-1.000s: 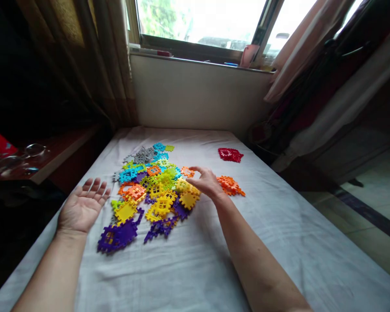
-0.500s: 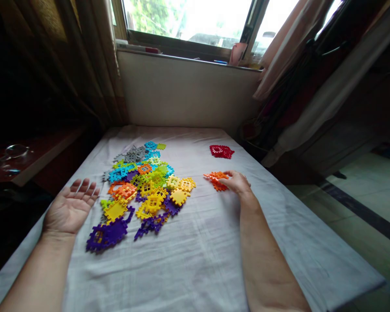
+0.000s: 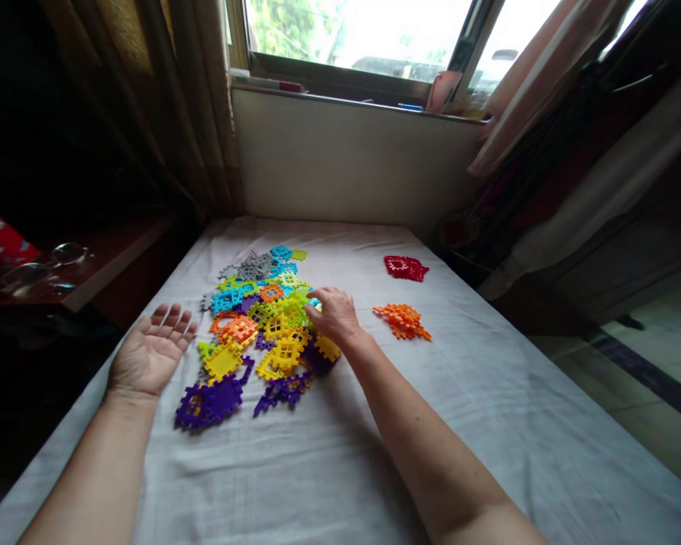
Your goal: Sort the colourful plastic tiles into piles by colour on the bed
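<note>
My left hand (image 3: 150,352) lies palm up with its fingers apart at the left side of the mixed pile, holding nothing. My right hand (image 3: 336,314) hovers over the pile's right side, thumb and fingers apart, near lime green pieces (image 3: 295,306). It covers part of the yellow pieces. The pile also has grey pieces (image 3: 255,266), blue pieces (image 3: 227,299) and, nearest me, purple pieces (image 3: 219,401). To the right, an orange group (image 3: 404,321) lies on the white cloth, with a red group (image 3: 405,267) behind it.
The cloth-covered table (image 3: 250,484) reaches a wall below a window. At the left, glasses (image 3: 68,253) and a red item (image 3: 0,241) rest on a dark red surface (image 3: 107,261). Clothes hang at the right.
My right hand has left the orange group and moved left to the pile. The view has shifted, bringing more of the red item at the left into sight.
</note>
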Motion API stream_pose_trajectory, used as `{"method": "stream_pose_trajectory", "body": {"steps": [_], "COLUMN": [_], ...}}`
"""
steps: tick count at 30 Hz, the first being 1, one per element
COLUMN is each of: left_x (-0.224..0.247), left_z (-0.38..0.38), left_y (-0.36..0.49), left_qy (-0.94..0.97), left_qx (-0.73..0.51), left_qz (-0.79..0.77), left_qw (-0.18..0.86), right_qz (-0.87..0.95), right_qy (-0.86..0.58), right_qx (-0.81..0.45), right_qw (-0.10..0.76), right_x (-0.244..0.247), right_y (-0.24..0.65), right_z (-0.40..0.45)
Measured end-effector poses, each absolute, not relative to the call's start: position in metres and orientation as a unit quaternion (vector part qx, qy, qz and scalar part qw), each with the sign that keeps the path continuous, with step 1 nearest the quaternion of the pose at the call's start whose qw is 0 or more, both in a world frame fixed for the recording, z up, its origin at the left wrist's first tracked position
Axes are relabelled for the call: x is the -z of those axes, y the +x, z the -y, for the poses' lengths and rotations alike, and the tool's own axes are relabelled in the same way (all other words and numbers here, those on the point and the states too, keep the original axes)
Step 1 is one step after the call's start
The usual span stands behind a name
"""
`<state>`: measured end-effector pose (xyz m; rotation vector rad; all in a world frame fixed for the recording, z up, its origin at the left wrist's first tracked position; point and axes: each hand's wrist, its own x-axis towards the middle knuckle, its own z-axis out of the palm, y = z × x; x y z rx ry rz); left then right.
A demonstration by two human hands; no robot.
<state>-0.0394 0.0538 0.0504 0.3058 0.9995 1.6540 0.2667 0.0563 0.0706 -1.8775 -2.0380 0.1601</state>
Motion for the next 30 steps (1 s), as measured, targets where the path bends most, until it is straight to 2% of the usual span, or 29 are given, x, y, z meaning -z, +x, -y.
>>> {"method": "stream_pose_trajectory", "body": {"steps": [11,16,22,30], "left_x": [-0.048,-0.046,-0.045,-0.046], "left_z": [-0.054,-0.054,-0.055,-0.054], "left_y": [-0.041,-0.043,-0.043,-0.043], "left_qy": [0.14,0.141,0.141,0.159], "left_qx": [-0.696,-0.697,-0.695,-0.691], "left_qz": [-0.426,-0.421,-0.423,-0.428], "left_qw": [0.561,0.562,0.565,0.56], "right_qz": [0.747,0.746,0.693,0.575], "right_qy": [-0.659,-0.657,-0.699,-0.804], "right_qx": [-0.069,-0.048,-0.022,0.003], "right_qw": [0.051,0.104,0.176,0.152], "right_x": [-0.083,-0.081,-0.079,-0.064], "right_y": [0.191,0.196,0.261,0.384], "right_z": [-0.108,-0.102,-0.067,-0.022]}}
